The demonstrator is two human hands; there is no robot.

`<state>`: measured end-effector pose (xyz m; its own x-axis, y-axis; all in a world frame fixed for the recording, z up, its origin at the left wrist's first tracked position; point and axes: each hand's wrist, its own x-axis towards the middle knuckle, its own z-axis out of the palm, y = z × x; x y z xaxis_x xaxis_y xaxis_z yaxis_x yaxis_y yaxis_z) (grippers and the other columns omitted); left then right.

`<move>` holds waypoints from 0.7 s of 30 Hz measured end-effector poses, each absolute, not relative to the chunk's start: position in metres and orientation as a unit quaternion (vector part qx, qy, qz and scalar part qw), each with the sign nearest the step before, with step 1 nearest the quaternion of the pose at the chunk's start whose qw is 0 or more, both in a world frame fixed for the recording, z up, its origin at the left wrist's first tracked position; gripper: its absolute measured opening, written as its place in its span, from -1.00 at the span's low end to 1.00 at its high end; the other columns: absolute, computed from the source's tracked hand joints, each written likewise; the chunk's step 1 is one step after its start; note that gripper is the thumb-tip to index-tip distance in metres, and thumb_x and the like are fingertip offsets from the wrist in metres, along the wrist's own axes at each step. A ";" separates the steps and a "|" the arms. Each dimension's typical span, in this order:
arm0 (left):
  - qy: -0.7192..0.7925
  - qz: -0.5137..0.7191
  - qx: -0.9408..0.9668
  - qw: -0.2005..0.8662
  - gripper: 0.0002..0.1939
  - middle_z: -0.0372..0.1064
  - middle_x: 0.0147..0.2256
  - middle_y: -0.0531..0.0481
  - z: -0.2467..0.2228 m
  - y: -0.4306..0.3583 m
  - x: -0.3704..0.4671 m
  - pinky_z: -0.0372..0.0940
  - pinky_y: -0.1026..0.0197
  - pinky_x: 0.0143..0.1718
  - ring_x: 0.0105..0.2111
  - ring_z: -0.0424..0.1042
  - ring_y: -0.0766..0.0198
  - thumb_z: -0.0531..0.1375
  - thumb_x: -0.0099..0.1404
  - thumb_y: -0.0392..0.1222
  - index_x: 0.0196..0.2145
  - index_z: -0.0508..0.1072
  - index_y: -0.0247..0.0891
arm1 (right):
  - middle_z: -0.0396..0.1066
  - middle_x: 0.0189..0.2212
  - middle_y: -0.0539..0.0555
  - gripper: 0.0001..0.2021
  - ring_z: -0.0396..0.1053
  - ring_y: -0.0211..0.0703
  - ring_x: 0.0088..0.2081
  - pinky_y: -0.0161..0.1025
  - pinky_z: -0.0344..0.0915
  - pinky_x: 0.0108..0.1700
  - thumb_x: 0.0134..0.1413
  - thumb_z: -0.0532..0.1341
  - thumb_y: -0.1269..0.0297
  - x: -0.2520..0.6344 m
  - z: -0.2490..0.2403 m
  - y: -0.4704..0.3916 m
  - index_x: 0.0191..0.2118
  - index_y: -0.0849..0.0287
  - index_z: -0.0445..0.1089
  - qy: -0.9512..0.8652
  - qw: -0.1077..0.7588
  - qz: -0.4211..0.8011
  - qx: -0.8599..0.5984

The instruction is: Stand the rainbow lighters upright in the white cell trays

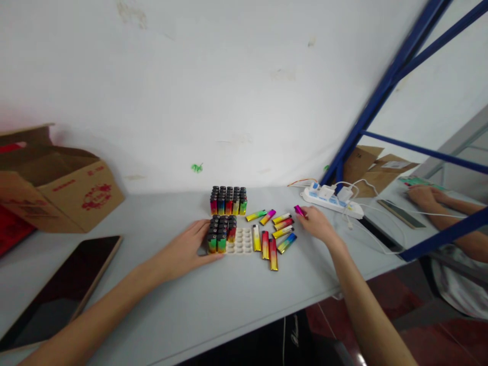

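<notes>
My left hand is wrapped round the left side of a white tray with round hollows, its thumb along the front edge. Black-topped lighters stand upright in the tray's left part, while hollows show bare on the right. Between the fingers of my right hand is a magenta lighter, held just above or on the table right of the loose ones; I cannot tell which. Several loose lighters in shiny yellow, red, green and blue lie between the tray and that hand. Behind the tray stands another block of upright lighters.
An open cardboard box and a dark tablet are on the left. A white power strip with plugs and cables lies at the right, beside a blue metal frame. Beyond it, another person's arms rest on a table.
</notes>
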<state>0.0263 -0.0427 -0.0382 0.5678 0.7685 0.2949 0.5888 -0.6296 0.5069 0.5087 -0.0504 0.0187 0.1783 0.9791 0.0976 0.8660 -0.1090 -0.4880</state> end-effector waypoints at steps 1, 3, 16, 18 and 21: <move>0.389 0.252 0.868 0.179 -0.14 0.70 0.45 -0.30 -0.038 -0.043 0.027 0.54 -0.34 0.66 0.45 0.69 -0.41 0.48 0.55 0.59 0.49 0.66 -0.05 | 0.66 -0.32 0.10 -0.87 0.69 0.05 -0.20 -0.13 0.51 -0.02 0.51 0.38 0.34 0.504 0.023 -0.045 -0.19 0.05 0.54 -0.635 0.247 0.144 -0.718; 0.384 0.253 0.869 0.181 -0.13 0.70 0.45 -0.30 -0.038 -0.043 0.027 0.53 -0.33 0.66 0.46 0.68 -0.40 0.48 0.56 0.59 0.50 0.65 -0.06 | 0.59 -0.35 0.01 -0.82 0.57 -0.05 -0.35 -0.16 0.46 -0.18 0.57 0.36 0.11 0.488 0.031 -0.036 -0.14 0.01 0.47 -0.637 0.317 0.217 -0.669; 0.383 0.249 0.866 0.202 -0.20 0.70 0.38 -0.30 -0.025 -0.054 0.032 0.56 -0.33 0.61 0.44 0.66 -0.39 0.56 0.55 0.48 0.46 0.68 -0.09 | 0.04 -0.54 -0.09 -0.27 0.05 -0.16 -0.42 -0.13 -0.02 -0.33 0.42 0.20 -0.57 0.335 0.013 -0.038 -0.50 -0.09 0.06 -0.668 0.449 0.277 -0.525; 0.383 0.254 0.865 0.203 -0.20 0.70 0.39 -0.30 -0.025 -0.054 0.031 0.57 -0.33 0.60 0.44 0.67 -0.38 0.57 0.55 0.46 0.48 0.68 -0.07 | 0.07 -0.56 -0.08 -0.36 0.07 -0.16 -0.42 -0.13 -0.03 -0.33 0.43 0.21 -0.40 0.336 0.004 -0.045 -0.50 -0.09 0.06 -0.678 0.435 0.275 -0.525; 0.382 0.254 0.865 0.201 -0.19 0.69 0.41 -0.28 -0.026 -0.053 0.030 0.55 -0.34 0.62 0.45 0.66 -0.38 0.56 0.56 0.47 0.50 0.66 -0.05 | 0.16 -0.56 -0.07 -0.42 0.12 -0.14 -0.42 -0.14 0.03 -0.31 0.47 0.20 -0.32 0.337 -0.002 -0.052 -0.47 -0.08 0.09 -0.686 0.432 0.270 -0.519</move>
<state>0.0301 -0.0534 -0.0264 0.5785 0.7636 0.2868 0.5596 -0.6274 0.5415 0.3368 -0.0520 -0.0020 -0.0879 0.9456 0.3132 0.4782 0.3159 -0.8195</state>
